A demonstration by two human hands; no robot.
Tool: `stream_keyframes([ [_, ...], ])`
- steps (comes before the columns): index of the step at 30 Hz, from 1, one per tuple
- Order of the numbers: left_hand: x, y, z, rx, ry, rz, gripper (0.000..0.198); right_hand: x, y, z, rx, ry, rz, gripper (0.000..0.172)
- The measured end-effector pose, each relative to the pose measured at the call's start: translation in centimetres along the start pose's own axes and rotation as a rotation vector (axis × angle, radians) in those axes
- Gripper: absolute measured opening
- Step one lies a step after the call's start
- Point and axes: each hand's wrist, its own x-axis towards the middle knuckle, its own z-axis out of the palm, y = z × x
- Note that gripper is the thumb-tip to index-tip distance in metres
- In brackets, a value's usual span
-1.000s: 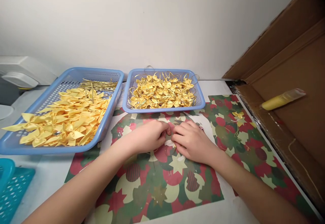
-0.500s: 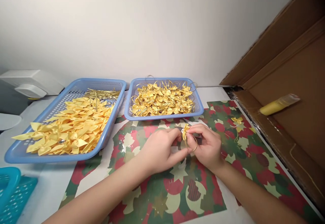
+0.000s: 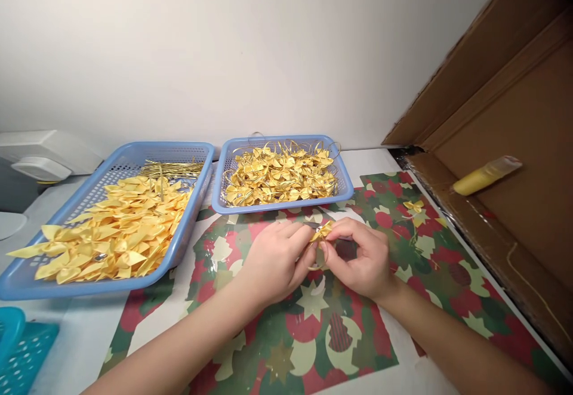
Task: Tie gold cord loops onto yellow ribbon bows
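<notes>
Between my two hands, over the patterned paper, is a small yellow ribbon bow (image 3: 321, 231) with a loop of gold cord hanging below it. My left hand (image 3: 280, 258) is closed, its fingers pinching the bow's left side. My right hand (image 3: 360, 256) pinches the bow's right side between thumb and forefinger. A dark, thin item shows just behind the bow, mostly hidden. Beyond my hands, a blue basket (image 3: 282, 209) holds a heap of yellow bows with gold loops. At the left, a larger blue basket (image 3: 172, 258) holds pointed yellow ribbon bows (image 3: 120, 228) and gold cords (image 3: 172, 169).
Red, green and cream patterned paper (image 3: 308, 335) covers the white table. Cardboard (image 3: 505, 102) stands at the right, with a yellow-filled clear tube (image 3: 487, 175) against it. A loose yellow bow (image 3: 414, 206) lies near it. A teal basket (image 3: 31, 347) is at lower left.
The bow has tilted between my fingers, and its cord loop has swung from the right side to below my left fingers. My left fingers have curled in. The view has shifted slightly.
</notes>
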Motion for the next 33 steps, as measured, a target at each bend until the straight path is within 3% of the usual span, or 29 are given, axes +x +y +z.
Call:
stream_keyframes([
  [7, 0.1, -0.3, -0.1, 0.142, -0.018, 0.036, 0.028, 0.5, -0.1, -0.9, -0.407, -0.185, -0.176, 0.008],
  [15, 0.3, -0.3, -0.4, 0.259, -0.062, 0.078, 0.03, 0.7, -0.7, -0.6, -0.559, -0.238, -0.192, 0.026],
  [20, 0.3, 0.0, -0.6, 0.334, -0.087, 0.112, 0.026, 0.9, -0.9, -0.5, -0.621, -0.296, -0.147, 0.025],
  [28, 0.4, 0.0, -0.8, 0.27, -0.161, 0.091, 0.022, 0.9, -0.4, -0.4, -0.547, -0.322, -0.142, 0.026],
  [33, 0.7, -0.3, -1.0, -0.247, -0.203, -0.097, 0.026, 1.3, 0.1, -0.7, -0.098, -0.242, 0.008, 0.032],
])
